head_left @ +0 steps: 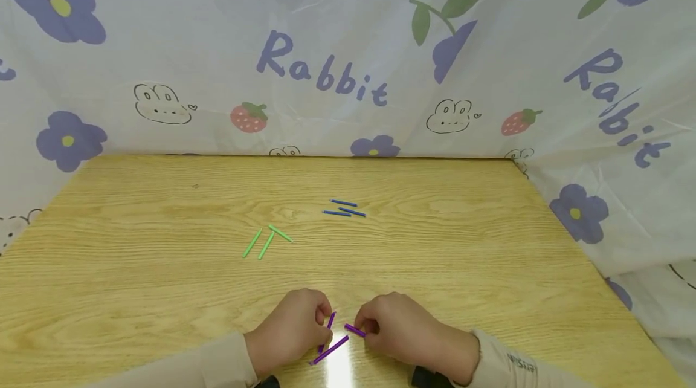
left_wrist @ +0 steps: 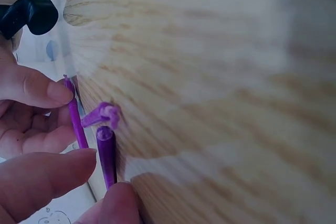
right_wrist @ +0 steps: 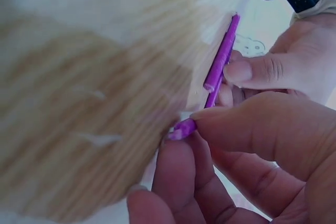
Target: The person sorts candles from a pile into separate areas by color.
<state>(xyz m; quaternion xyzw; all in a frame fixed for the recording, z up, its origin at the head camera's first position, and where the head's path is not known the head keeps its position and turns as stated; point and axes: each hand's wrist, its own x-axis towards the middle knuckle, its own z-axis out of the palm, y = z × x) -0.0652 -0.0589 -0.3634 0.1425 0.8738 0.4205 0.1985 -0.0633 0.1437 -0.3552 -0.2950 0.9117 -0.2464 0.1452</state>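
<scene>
Just in front of me, close together on the table, are three thin purple sticks that look like small candles. With thumb and index finger my left hand pinches one purple candle, its thin tip pointing away from me. The right hand pinches another purple candle by its right end, and its blunt end points left. Between the hands a third purple candle lies slantwise, its near end close to the left fingers. In the right wrist view, my right fingertips hide most of their candle.
Three green candles lie farther off to the left. Beyond them, near the middle, three blue candles lie loosely side by side. A white curtain printed with flowers and rabbits hangs along the table's back and sides.
</scene>
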